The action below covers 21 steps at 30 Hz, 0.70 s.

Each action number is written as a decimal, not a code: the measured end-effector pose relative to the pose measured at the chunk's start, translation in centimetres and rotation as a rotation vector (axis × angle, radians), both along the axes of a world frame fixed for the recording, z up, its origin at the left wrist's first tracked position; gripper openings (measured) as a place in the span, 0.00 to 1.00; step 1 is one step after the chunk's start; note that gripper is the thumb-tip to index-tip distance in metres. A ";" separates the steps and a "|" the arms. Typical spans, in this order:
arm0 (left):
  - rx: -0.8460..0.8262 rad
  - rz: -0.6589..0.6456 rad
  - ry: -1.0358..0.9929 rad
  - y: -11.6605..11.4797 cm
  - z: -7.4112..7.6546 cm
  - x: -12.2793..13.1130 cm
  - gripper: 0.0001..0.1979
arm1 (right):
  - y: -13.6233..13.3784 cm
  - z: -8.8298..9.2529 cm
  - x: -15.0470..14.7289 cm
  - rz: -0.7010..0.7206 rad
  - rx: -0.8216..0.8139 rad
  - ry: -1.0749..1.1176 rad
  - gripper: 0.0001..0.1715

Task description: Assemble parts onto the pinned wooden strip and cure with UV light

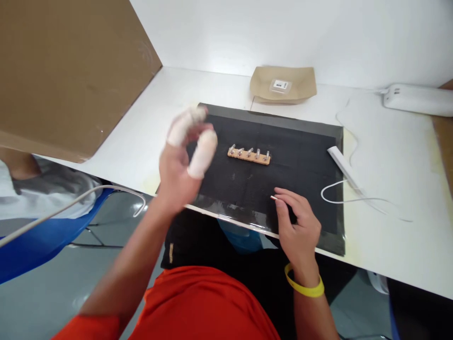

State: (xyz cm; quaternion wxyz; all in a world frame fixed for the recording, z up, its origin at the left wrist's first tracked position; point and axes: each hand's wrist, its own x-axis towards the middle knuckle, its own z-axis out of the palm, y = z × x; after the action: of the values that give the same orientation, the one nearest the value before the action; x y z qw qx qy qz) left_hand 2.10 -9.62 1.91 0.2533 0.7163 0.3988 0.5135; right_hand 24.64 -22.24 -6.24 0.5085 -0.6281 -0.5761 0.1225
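My left hand (182,160) is raised over the left part of the black mat (290,179), slightly blurred. White covers wrap its thumb and a finger, which are apart with nothing visible between them. Low over the mat's front edge, my right hand (297,219) pinches a small thin white piece (273,197) between thumb and forefinger; its exact kind cannot be made out. Between the hands and farther back, a narrow tan strip (249,157) lies on the mat. Several short, shiny, slanted pieces stand in a row on it. Neither hand touches the strip.
A brown paper tray (260,85) holding a small labelled clear packet (281,86) stands behind the mat. At right lie a slim white bar (342,165) with a cable and a white power strip (417,99). A cardboard panel (71,71) rises at left, near another person's arm (19,163).
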 end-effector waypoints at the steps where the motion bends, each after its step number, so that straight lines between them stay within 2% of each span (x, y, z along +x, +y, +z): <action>1: -0.025 -0.007 0.015 -2.8 -0.8 0.5 0.24 | 0.0 0.2 -0.1 -0.014 -0.015 0.106 0.07; 2: -0.047 -0.091 0.060 -5.7 -1.7 1.1 0.26 | 0.1 0.4 -0.3 -0.029 -0.020 0.244 0.07; 3: -0.076 -0.231 0.097 -8.4 -2.8 1.9 0.34 | 0.2 0.8 -0.7 -0.040 -0.013 0.403 0.09; 4: -0.076 -0.344 0.089 -10.8 -4.0 2.7 0.46 | 0.2 1.3 -1.1 -0.046 0.002 0.568 0.10; 6: -0.092 -0.479 0.113 -14.2 -6.1 4.0 0.69 | 0.4 2.5 -2.3 -0.026 0.027 0.859 0.12; 7: -0.060 -0.526 0.118 -15.2 -7.0 4.5 0.73 | 0.4 3.0 -3.0 -0.007 0.029 0.966 0.13; 9: 0.024 -0.552 0.081 -16.1 -8.2 5.0 0.78 | 0.3 4.1 -4.3 0.036 0.014 1.106 0.13; 11: 0.100 -0.540 0.075 -16.2 -8.6 5.0 0.79 | 0.0 4.8 -5.4 0.061 0.016 1.169 0.13; 15: 0.234 -0.517 0.111 -16.2 -8.0 4.4 0.76 | -1.3 5.8 -7.5 0.108 0.007 1.155 0.14; 18: 0.215 -0.545 0.139 -16.9 -7.4 3.5 0.76 | -2.3 6.2 -8.6 0.123 -0.058 1.168 0.13; 21: 0.182 -0.574 0.195 -17.4 -6.7 2.0 0.77 | -3.1 6.0 -8.8 0.092 -0.043 1.182 0.15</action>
State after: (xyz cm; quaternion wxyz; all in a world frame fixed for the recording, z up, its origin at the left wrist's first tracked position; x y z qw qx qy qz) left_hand 4.09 -27.04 -4.82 0.2833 0.8652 0.1550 0.3835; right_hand 15.84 -25.33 -0.20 0.7245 -0.4382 -0.2192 0.4849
